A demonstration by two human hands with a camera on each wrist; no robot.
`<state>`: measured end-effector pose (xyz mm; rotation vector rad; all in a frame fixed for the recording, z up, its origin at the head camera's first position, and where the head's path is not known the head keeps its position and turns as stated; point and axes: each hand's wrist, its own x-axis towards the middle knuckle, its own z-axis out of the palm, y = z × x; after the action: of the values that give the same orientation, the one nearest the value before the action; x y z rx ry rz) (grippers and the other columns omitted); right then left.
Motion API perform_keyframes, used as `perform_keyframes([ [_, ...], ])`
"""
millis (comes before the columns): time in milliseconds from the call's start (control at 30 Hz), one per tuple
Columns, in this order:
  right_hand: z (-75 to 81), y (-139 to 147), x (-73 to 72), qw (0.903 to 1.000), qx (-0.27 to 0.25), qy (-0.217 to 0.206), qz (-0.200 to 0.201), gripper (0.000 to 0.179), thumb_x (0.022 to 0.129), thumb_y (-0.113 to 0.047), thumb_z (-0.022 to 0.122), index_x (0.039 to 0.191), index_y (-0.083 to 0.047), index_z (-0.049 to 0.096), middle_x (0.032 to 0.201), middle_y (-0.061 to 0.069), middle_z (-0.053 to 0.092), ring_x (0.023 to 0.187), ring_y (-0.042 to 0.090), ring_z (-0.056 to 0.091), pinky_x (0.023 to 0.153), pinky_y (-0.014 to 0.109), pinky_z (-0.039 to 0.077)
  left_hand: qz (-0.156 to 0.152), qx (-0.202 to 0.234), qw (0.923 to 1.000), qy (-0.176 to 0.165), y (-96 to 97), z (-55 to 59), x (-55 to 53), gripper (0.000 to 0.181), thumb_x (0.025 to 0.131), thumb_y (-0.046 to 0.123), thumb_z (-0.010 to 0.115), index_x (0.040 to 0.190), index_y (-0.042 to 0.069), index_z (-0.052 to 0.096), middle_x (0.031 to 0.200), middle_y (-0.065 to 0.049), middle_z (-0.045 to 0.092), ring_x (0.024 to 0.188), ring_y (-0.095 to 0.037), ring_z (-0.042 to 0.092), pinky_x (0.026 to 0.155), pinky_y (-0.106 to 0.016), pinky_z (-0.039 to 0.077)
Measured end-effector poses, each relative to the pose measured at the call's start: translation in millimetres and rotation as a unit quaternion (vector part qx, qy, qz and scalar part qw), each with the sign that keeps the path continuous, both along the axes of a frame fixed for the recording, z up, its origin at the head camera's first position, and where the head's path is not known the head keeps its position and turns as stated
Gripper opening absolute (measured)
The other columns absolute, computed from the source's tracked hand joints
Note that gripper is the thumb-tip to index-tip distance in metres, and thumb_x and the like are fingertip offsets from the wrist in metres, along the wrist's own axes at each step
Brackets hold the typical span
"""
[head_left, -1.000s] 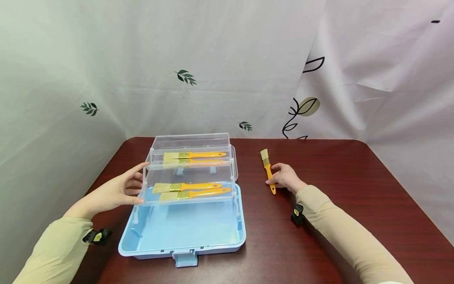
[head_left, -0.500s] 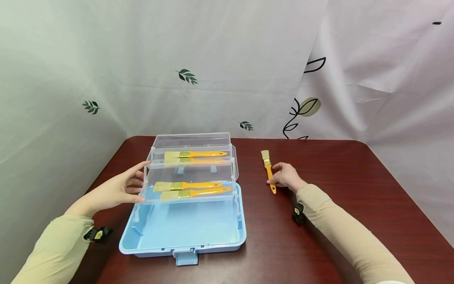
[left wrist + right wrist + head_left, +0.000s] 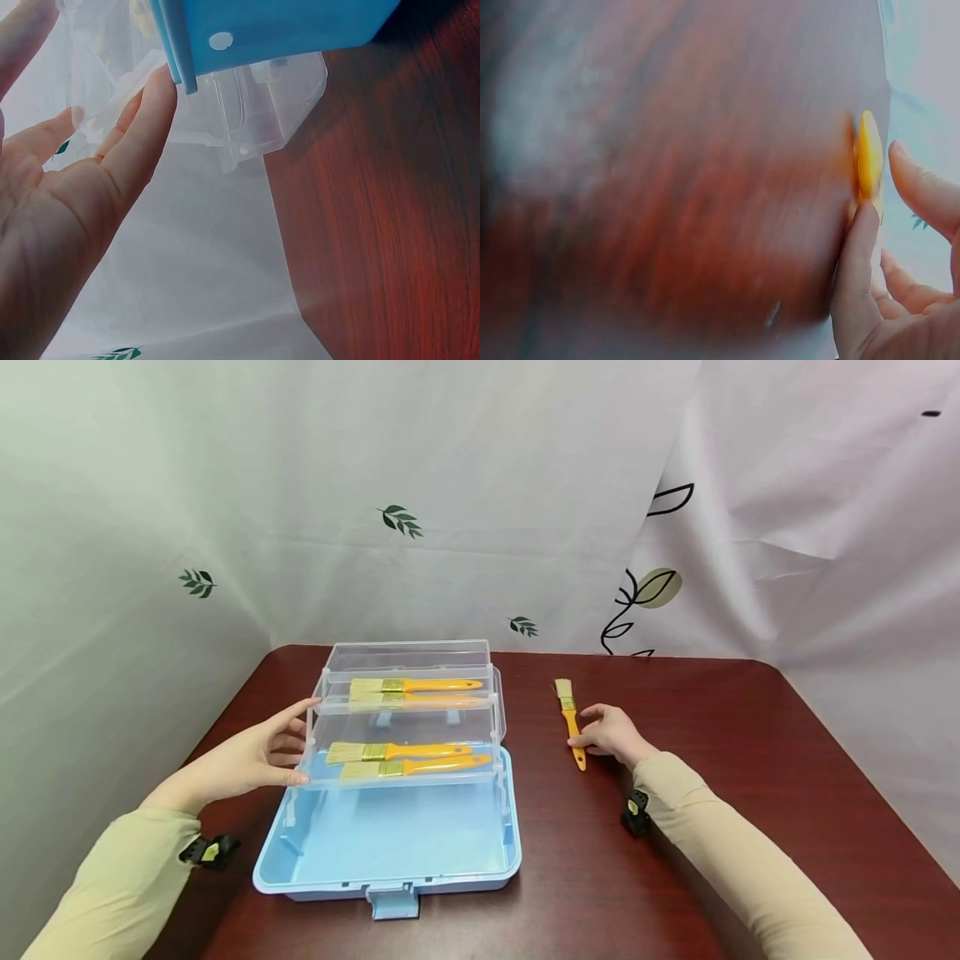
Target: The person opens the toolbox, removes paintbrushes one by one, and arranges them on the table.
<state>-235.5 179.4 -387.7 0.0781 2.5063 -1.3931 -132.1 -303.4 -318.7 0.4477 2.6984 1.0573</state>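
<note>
My left hand [image 3: 236,768] holds the left end of a clear plastic tray [image 3: 408,727], thumb at its front corner and index finger at its back edge. Two paintbrushes with yellow handles lie in this tray, the front brush [image 3: 416,767] beside another [image 3: 401,752]. On the upper clear tray [image 3: 420,656] two similar brushes [image 3: 420,685] lie side by side. Below spreads the light blue box [image 3: 397,839]. To the right, my right hand [image 3: 611,732] pinches the handle of a single paintbrush [image 3: 569,714], bristles pointing away. In the right wrist view its yellow handle end [image 3: 868,154] shows at the fingers.
The dark red wooden table [image 3: 697,718] extends right of the box. A blue latch [image 3: 393,902] hangs at the box's front edge. Behind the trays sits a clear lid [image 3: 498,714]. A pale cloth backdrop [image 3: 480,527] with leaf prints rises behind the table.
The single paintbrush's bristle end has turned slightly in my right hand. My left hand keeps its place at the tray. The whole head view has shifted a little.
</note>
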Motion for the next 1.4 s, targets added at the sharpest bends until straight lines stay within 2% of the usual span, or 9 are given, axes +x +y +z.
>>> perform_keyframes([
  [300,5.3,4,-1.2,0.9997,-0.022,-0.008,0.001,0.061,0.078,-0.009,0.073,0.13,0.003,0.043,0.093,0.009,0.06,0.074,0.008,0.06,0.082,0.035,0.056,0.001,0.003,1.0,0.0,0.2,0.1,-0.3,0.105,0.073,0.029,0.077,0.15,0.019,0.007,0.12,-0.021,0.04,0.106,-0.035,0.057,0.081,-0.038,0.056],
  [433,12.1,5,2.9,0.9981,-0.06,-0.011,0.01,0.064,0.078,-0.014,0.074,0.131,0.001,0.043,0.099,0.011,0.058,0.078,0.006,0.061,0.084,0.033,0.055,0.001,0.003,1.0,0.0,0.2,0.3,0.1,0.105,0.073,0.029,0.078,0.15,0.018,0.007,0.121,-0.021,0.039,0.106,-0.035,0.057,0.081,-0.037,0.056],
  [600,21.3,6,10.2,0.9906,-0.129,-0.016,0.043,0.073,0.076,-0.023,0.077,0.133,0.003,0.04,0.096,0.005,0.059,0.081,0.005,0.061,0.08,0.027,0.055,0.003,0.004,1.0,-0.002,0.9,0.6,0.9,0.105,0.073,0.028,0.078,0.15,0.018,0.007,0.121,-0.022,0.039,0.106,-0.035,0.057,0.082,-0.037,0.056],
  [700,22.3,4,11.7,0.9865,-0.154,-0.033,0.045,0.069,0.08,-0.02,0.073,0.135,0.003,0.037,0.093,0.001,0.061,0.084,0.006,0.062,0.085,0.028,0.054,0.004,0.005,1.0,-0.002,1.6,0.8,1.2,0.105,0.073,0.028,0.078,0.15,0.018,0.007,0.12,-0.022,0.039,0.105,-0.035,0.057,0.081,-0.038,0.056],
  [867,21.3,-2,14.8,0.984,-0.162,-0.054,0.051,0.061,0.087,-0.014,0.064,0.137,0.004,0.034,0.092,-0.006,0.06,0.092,0.008,0.06,0.095,0.034,0.049,0.006,0.006,1.0,-0.002,2.0,1.6,1.9,0.105,0.073,0.028,0.078,0.15,0.017,0.007,0.12,-0.022,0.039,0.105,-0.036,0.057,0.082,-0.038,0.056],
  [1100,24.5,-8,23.1,0.973,-0.209,-0.055,0.082,0.06,0.089,-0.014,0.061,0.138,0.005,0.032,0.106,0.0,0.057,0.096,0.011,0.058,0.085,0.025,0.051,0.006,0.005,1.0,-0.003,2.0,1.8,1.5,0.105,0.073,0.029,0.078,0.15,0.017,0.007,0.121,-0.023,0.039,0.106,-0.037,0.057,0.081,-0.039,0.056],
  [1167,24.5,-10,23.7,0.9707,-0.216,-0.054,0.09,0.058,0.089,-0.014,0.059,0.137,0.005,0.033,0.108,0.001,0.057,0.097,0.012,0.058,0.088,0.027,0.051,0.007,0.004,1.0,-0.003,1.9,1.6,1.5,0.105,0.073,0.029,0.078,0.15,0.017,0.007,0.121,-0.023,0.039,0.106,-0.037,0.057,0.081,-0.039,0.056],
  [1333,25.2,-16,22.9,0.9658,-0.229,-0.055,0.108,0.051,0.09,-0.014,0.057,0.135,0.003,0.036,0.107,0.002,0.055,0.104,0.018,0.053,0.103,0.043,0.042,0.007,0.004,1.0,-0.003,1.7,1.3,1.4,0.105,0.073,0.029,0.078,0.15,0.017,0.007,0.121,-0.023,0.039,0.106,-0.037,0.057,0.081,-0.039,0.056],
  [1400,27.6,-19,23.2,0.9649,-0.232,-0.055,0.111,0.052,0.091,-0.013,0.056,0.136,0.002,0.035,0.113,0.008,0.052,0.109,0.023,0.051,0.104,0.044,0.041,0.007,0.005,1.0,-0.003,1.8,1.3,1.4,0.105,0.073,0.028,0.078,0.15,0.017,0.007,0.121,-0.023,0.039,0.106,-0.037,0.057,0.081,-0.038,0.056],
])
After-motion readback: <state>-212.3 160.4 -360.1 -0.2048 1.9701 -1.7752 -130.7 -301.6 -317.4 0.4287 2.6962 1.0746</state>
